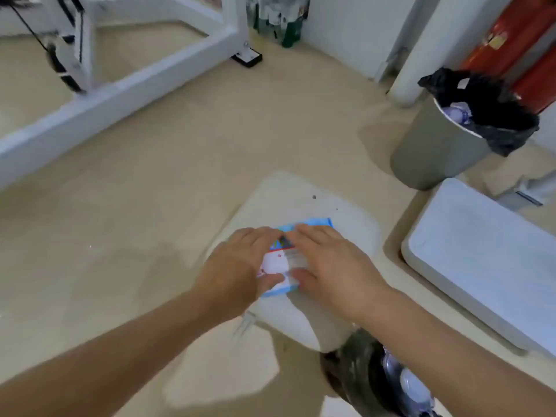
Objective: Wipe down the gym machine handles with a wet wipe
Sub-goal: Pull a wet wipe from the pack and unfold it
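wipes pack (316, 222) under fingers (261, 236), on seat pad (301, 194); bin (436, 152) beyond-right of fingers, machine frame (120, 85) beyond-left

A blue wet-wipe pack (314, 224) lies flat on the white padded seat (301, 197).

The wet wipe pack (304, 226) is light blue at its edges, with a white label panel, a thin red line and a small dark multicoloured patch. The pad (301, 200) is off-white, the floor (180, 161) plain beige, the machine frame (120, 87) white with a black foot (247, 59) and black cable (30, 28). The bin (430, 152) is grey with a black liner (496, 115), the cylinders (517, 28) red with a yellow tag (496, 42)
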Demonstrator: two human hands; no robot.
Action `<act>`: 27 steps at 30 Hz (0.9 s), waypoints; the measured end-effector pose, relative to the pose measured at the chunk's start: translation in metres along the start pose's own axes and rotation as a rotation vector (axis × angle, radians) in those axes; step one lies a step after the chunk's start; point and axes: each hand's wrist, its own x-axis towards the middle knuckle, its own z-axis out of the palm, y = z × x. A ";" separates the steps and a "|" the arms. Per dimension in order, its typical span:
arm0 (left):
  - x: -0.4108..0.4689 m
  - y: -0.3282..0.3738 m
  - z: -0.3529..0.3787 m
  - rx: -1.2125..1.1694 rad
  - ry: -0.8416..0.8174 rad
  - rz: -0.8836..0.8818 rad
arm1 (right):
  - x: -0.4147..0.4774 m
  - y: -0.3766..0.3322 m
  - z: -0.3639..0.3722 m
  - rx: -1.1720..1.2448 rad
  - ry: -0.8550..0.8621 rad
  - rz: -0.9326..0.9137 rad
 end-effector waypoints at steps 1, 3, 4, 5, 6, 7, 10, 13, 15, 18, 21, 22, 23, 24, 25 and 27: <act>-0.001 -0.011 0.005 -0.038 0.062 0.061 | 0.007 0.001 0.000 -0.092 -0.043 -0.042; 0.000 -0.019 0.005 -0.125 0.064 0.061 | 0.014 0.004 -0.007 -0.272 -0.077 -0.132; 0.000 -0.020 0.004 -0.145 0.049 0.033 | 0.017 0.003 -0.013 -0.334 -0.060 -0.168; 0.001 -0.022 0.007 -0.166 0.046 0.019 | 0.022 0.005 -0.018 -0.337 -0.059 -0.196; 0.003 -0.022 0.008 -0.178 0.025 -0.016 | 0.026 0.008 -0.021 -0.266 -0.048 -0.192; 0.005 -0.022 0.009 -0.192 0.020 -0.023 | 0.034 0.012 -0.024 -0.139 -0.015 -0.159; 0.009 -0.017 -0.003 -0.321 0.001 0.030 | 0.056 0.031 -0.009 0.377 0.398 0.029; 0.009 -0.009 -0.018 -0.378 -0.095 0.062 | 0.058 0.040 0.023 0.382 0.601 0.221; 0.011 -0.007 -0.023 -0.276 -0.147 0.082 | 0.047 0.041 0.030 0.199 0.579 0.164; 0.013 -0.011 -0.018 -0.024 -0.042 0.144 | 0.029 0.041 0.008 0.205 0.399 0.035; 0.020 -0.006 -0.014 0.140 0.026 0.260 | 0.014 0.035 -0.007 0.298 0.032 -0.016; 0.022 -0.001 -0.014 0.166 -0.006 0.270 | 0.011 0.034 -0.008 0.216 -0.029 -0.018; 0.025 0.006 -0.014 0.194 -0.054 0.279 | 0.009 0.034 -0.007 0.139 -0.049 -0.025; 0.029 0.012 -0.014 0.230 -0.117 0.266 | 0.008 0.033 -0.006 0.080 -0.050 -0.036; 0.032 0.017 -0.015 0.265 -0.165 0.257 | 0.007 0.032 -0.005 0.032 -0.037 -0.059; 0.038 0.024 -0.018 0.344 -0.218 0.252 | 0.006 0.031 -0.001 -0.038 0.019 -0.109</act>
